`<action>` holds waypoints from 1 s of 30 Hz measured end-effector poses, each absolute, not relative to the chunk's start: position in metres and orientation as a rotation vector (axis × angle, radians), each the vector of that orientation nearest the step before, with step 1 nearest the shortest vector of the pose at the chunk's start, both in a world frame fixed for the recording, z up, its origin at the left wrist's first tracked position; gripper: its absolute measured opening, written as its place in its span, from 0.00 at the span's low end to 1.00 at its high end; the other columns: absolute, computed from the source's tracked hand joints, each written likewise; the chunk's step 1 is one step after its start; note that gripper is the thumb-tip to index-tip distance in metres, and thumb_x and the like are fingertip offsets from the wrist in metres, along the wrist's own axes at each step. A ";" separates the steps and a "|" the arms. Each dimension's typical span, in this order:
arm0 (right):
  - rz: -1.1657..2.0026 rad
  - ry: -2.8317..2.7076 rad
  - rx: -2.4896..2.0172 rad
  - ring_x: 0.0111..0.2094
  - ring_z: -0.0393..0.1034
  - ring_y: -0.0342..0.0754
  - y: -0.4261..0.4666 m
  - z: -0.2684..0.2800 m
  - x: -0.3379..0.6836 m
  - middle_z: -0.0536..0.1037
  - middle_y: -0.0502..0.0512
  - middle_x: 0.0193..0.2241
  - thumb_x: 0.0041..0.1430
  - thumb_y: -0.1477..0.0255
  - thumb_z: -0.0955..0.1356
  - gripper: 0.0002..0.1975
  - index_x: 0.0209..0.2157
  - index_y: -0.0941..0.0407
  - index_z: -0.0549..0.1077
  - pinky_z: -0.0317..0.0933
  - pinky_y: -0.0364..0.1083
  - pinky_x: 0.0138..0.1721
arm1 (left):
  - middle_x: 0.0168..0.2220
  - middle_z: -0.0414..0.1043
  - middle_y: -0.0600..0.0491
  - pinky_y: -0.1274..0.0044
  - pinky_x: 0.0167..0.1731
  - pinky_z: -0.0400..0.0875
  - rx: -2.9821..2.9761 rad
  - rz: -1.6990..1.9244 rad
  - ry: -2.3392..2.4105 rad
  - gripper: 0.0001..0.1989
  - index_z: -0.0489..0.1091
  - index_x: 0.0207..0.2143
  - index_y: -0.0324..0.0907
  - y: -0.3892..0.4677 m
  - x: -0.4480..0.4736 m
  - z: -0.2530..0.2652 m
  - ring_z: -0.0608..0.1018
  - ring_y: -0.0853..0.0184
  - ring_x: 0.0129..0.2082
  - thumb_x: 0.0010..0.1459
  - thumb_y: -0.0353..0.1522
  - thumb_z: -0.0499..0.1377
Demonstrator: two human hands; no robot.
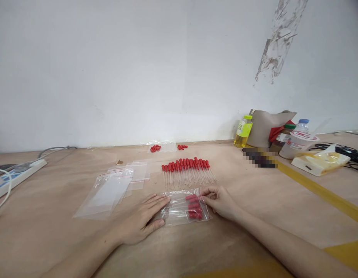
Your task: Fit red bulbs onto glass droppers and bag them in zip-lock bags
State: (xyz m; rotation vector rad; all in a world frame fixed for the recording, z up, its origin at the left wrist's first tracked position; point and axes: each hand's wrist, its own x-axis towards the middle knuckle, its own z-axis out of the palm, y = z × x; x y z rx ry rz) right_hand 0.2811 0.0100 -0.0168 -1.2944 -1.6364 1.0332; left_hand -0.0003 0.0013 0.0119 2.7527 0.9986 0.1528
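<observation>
A clear zip bag lies flat on the table in front of me. Inside its right end are several red-bulbed droppers with thin clear stems pointing left. My left hand rests with fingers spread, its fingertips on the bag's left end. At the bag's right edge, my right hand pinches the zip side between thumb and forefinger. Just beyond the bag, a row of loose red-bulbed droppers lies side by side, bulbs away from me. Flat zip bags overlap to the left.
Near the wall lie two small groups of red bulbs on clear plastic. A power strip with cables is at far left. On the right stand a yellow bottle, a white tub and a yellow-white packet. Yellow tape crosses the table.
</observation>
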 end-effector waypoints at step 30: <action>1.064 -0.931 -0.999 0.28 0.72 0.45 0.060 0.046 0.369 0.76 0.56 0.30 0.55 0.75 0.62 0.05 0.33 0.58 0.69 0.68 0.44 0.29 | 0.57 0.53 0.45 0.63 0.54 0.51 2.685 0.531 1.850 0.25 0.60 0.53 0.39 0.025 -0.042 0.007 0.52 0.55 0.59 0.58 0.43 0.46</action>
